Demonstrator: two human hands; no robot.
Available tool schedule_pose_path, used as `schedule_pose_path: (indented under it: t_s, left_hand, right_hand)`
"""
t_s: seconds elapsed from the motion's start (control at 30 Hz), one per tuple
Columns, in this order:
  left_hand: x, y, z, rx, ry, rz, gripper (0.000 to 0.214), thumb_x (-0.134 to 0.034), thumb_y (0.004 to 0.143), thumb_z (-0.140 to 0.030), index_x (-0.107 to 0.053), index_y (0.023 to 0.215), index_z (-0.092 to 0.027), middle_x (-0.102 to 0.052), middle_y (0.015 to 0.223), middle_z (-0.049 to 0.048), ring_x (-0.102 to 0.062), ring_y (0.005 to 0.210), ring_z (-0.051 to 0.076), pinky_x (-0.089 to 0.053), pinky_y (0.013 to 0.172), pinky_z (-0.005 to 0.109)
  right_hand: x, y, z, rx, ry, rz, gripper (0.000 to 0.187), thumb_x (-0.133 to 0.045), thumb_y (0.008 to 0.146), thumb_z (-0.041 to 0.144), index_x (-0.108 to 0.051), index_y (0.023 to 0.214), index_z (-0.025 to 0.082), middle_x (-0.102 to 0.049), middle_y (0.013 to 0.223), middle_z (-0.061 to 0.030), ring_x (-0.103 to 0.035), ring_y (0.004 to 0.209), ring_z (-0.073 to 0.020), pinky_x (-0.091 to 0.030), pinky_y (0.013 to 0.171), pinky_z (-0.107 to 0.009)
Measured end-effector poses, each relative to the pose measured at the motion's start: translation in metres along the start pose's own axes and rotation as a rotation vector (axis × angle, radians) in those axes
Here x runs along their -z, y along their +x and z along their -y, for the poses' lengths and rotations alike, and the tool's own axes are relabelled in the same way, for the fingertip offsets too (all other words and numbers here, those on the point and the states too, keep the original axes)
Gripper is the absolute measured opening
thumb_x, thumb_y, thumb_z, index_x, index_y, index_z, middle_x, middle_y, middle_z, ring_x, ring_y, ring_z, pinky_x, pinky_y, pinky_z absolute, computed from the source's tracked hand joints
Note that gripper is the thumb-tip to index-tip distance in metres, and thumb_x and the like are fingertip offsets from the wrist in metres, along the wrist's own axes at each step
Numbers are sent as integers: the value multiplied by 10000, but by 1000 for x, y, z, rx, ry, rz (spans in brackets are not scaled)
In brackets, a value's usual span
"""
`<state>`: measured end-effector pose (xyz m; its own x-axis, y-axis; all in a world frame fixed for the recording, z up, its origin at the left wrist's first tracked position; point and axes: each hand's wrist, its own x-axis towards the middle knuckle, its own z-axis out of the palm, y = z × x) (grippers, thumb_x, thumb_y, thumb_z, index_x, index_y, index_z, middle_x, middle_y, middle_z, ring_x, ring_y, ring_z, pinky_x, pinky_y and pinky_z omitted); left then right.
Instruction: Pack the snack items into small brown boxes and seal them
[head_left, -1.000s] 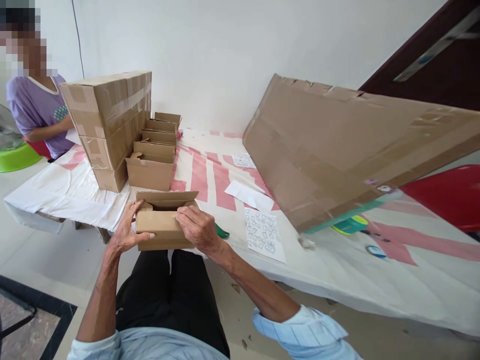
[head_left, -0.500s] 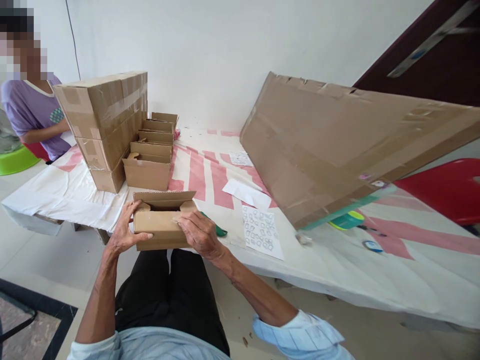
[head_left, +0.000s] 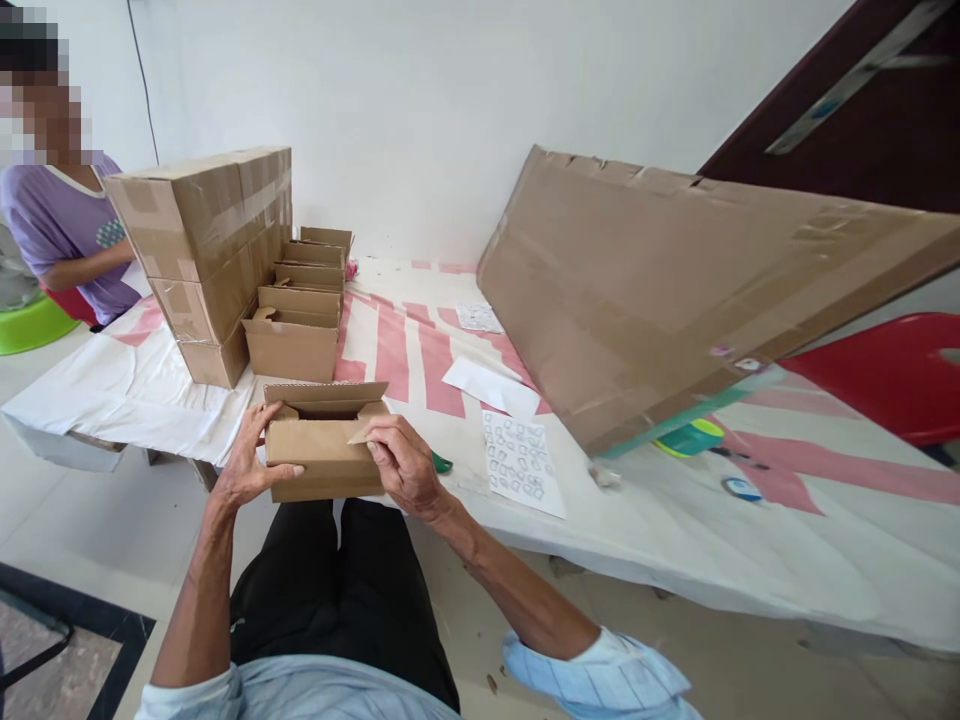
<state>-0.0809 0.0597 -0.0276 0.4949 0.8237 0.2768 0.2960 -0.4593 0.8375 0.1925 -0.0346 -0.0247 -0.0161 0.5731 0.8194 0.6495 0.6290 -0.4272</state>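
Observation:
A small open cardboard box (head_left: 315, 440) stands at the table's front edge, its back flap upright. My left hand (head_left: 251, 460) is closed around the box's left end, thumb along the front and fingers at the top corner. At the right end of the front panel, my right hand (head_left: 405, 465) pinches a thin tan strip (head_left: 358, 436), which looks like tape lifting off the cardboard. A green object (head_left: 442, 463), partly hidden by my right hand, lies just beyond it. Behind the box, a row of open cardboard boxes (head_left: 292, 350) extends toward the wall.
Taped cartons (head_left: 214, 270) are stacked at the left. A printed sheet (head_left: 523, 465) and white paper (head_left: 491, 387) lie right of the box. A large cardboard panel (head_left: 660, 290) leans at the right, near a tape roll (head_left: 741, 488). A person in purple (head_left: 75, 220) sits at far left.
My right hand has moved slightly right and away from the box front, and the tan strip in its fingers now shows lifted. My left hand keeps its hold on the box.

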Motion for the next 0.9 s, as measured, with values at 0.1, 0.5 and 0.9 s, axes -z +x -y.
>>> schedule_pose_path:
  t_s: [0.1,0.5,0.9]
  left_hand:
    - [0,0,0,4,-3,2,1025,-913,720,-684,-502,1589,-328,-374,1653,152,-323,1600,458,-511,1163,615]
    - [7,2,1,5,5,34,1024,-919,707,-687,-518,1587,-348,-361,1684,153,-312,1616,466,-513,1162,612]
    - [11,8,-3,-14,26,25,979,-922,706,-681,-566,1541,-317,-409,1651,154,-420,1550,449,-563,1116,594]
  right_hand:
    - [2,2,2,-51,51,-22,168,-485,1069,189,-625,999,249,-692,993,-83,-682,926,-232,-576,833,-411]
    - [9,14,-17,-597,498,-122,298,-600,1026,524,-588,902,254,-687,956,-47,-602,736,-173,-582,710,-333]
    - [33,23,-25,-654,644,-143,298,-667,989,522,-581,894,252,-706,887,-32,-596,711,-156,-584,694,-320]
